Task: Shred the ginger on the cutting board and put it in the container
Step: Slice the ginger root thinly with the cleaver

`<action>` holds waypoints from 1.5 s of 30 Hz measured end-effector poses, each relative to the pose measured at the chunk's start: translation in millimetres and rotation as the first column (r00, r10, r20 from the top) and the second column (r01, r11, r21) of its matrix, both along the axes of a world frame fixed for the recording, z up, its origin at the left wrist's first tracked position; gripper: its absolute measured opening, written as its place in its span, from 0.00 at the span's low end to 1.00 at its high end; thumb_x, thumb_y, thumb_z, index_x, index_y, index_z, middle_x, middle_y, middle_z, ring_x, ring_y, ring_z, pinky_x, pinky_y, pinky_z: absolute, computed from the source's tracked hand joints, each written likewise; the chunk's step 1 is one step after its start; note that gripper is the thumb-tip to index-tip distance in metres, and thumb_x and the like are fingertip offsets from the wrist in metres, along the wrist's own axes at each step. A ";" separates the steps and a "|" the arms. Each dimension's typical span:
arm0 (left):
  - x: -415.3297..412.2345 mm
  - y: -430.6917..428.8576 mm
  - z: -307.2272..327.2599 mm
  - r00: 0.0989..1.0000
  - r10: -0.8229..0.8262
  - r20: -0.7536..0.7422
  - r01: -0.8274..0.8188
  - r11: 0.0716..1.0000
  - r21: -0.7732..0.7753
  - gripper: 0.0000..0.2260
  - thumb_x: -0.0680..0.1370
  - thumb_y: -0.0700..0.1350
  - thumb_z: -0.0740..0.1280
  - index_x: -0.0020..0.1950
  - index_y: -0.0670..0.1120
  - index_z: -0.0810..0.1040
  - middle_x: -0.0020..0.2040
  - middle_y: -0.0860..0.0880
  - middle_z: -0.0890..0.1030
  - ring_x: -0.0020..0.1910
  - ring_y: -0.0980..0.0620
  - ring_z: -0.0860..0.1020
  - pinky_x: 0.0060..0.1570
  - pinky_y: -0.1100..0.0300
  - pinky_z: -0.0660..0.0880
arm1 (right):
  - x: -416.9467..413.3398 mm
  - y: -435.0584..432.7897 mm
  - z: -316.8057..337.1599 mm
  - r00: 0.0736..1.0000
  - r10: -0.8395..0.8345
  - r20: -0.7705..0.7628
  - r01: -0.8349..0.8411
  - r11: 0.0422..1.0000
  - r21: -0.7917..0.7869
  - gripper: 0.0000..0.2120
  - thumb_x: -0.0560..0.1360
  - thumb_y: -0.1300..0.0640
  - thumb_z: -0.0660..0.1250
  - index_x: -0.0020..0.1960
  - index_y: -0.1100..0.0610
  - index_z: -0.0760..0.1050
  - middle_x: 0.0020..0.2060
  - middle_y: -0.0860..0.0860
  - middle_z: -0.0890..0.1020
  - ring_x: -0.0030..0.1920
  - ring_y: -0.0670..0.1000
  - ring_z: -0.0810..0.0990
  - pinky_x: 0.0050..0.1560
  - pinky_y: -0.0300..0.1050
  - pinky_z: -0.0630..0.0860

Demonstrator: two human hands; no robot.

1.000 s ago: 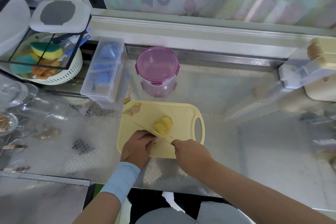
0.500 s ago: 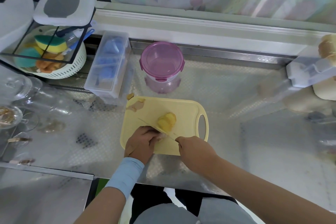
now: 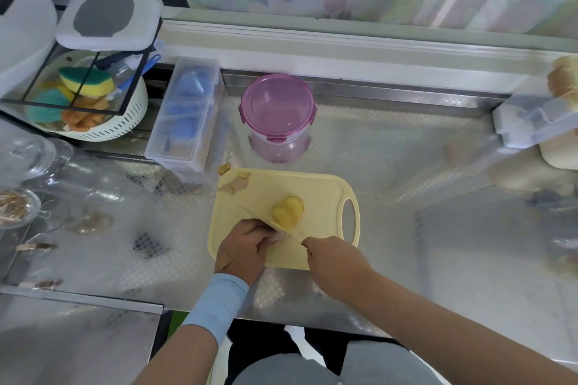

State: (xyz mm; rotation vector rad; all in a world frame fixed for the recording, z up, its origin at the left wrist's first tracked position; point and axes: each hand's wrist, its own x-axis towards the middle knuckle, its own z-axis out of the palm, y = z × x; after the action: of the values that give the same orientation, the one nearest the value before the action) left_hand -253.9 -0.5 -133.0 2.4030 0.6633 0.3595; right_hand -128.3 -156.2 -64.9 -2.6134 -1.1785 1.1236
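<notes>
While I watch the feed from the head camera, the ginger (image 3: 286,212) shows as a peeled, glossy yellow lump that looks like a few thick slices leaning on one another; blur keeps me from counting them. It lies near the middle of the board (image 3: 316,194), a little toward the end with the handle hole.

A thin knife (image 3: 259,216) crosses the board on a slant, its blade against the near side of the ginger. My view of the right hand (image 3: 334,259) puts it at the board's near edge. Its fingers are clenched round the knife's handle, which is hidden inside the fist.

The left hand (image 3: 242,248) rests on the near part of the board, at the end away from the hole. Its fingers (image 3: 264,231) are curled under, knuckles close to the blade. Something pale shows at the fingertips, and I cannot tell whether they pin a slice or hold nothing. The yellow heap sits just beyond the blade from both hands, just beside the left fingers.

The container (image 3: 277,105), pink lid on, stands on the counter (image 3: 406,166) beyond the board's far edge, apart from it. Peel scraps (image 3: 234,186) lie at the board's far corner away from the hole.
</notes>
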 end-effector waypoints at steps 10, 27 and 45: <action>0.4 -1.4 3.1 1.000 0.016 0.003 -0.016 0.999 -0.034 0.14 0.75 0.54 0.63 0.42 0.48 0.85 0.45 0.52 0.82 0.49 0.56 0.74 0.49 0.71 0.66 | 1.2 3.0 2.1 0.999 0.028 -0.019 -0.028 0.999 -0.015 0.13 0.80 0.64 0.54 0.58 0.56 0.75 0.35 0.49 0.72 0.34 0.54 0.74 0.31 0.45 0.68; -0.6 -5.2 3.3 1.000 0.021 0.011 -0.021 0.999 -0.047 0.12 0.75 0.50 0.63 0.42 0.47 0.85 0.46 0.52 0.82 0.49 0.56 0.73 0.51 0.73 0.65 | -4.1 8.4 -8.0 1.000 0.002 -0.031 -0.002 1.000 -0.026 0.12 0.80 0.64 0.55 0.58 0.57 0.75 0.40 0.53 0.76 0.38 0.57 0.78 0.36 0.48 0.75; -1.4 -5.1 3.1 1.000 -0.002 0.016 0.003 0.999 -0.032 0.11 0.75 0.49 0.64 0.43 0.48 0.85 0.47 0.55 0.81 0.50 0.59 0.73 0.53 0.77 0.62 | 1.0 27.3 -20.6 0.998 0.063 -0.018 -0.064 0.997 -0.037 0.10 0.84 0.59 0.54 0.61 0.59 0.71 0.53 0.58 0.80 0.51 0.59 0.80 0.45 0.49 0.74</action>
State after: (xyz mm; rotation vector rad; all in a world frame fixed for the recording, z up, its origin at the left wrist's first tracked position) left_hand -255.3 -5.6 -129.9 2.3684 0.6541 0.3635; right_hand -127.3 -128.9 -85.5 -2.6056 -1.2580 1.1873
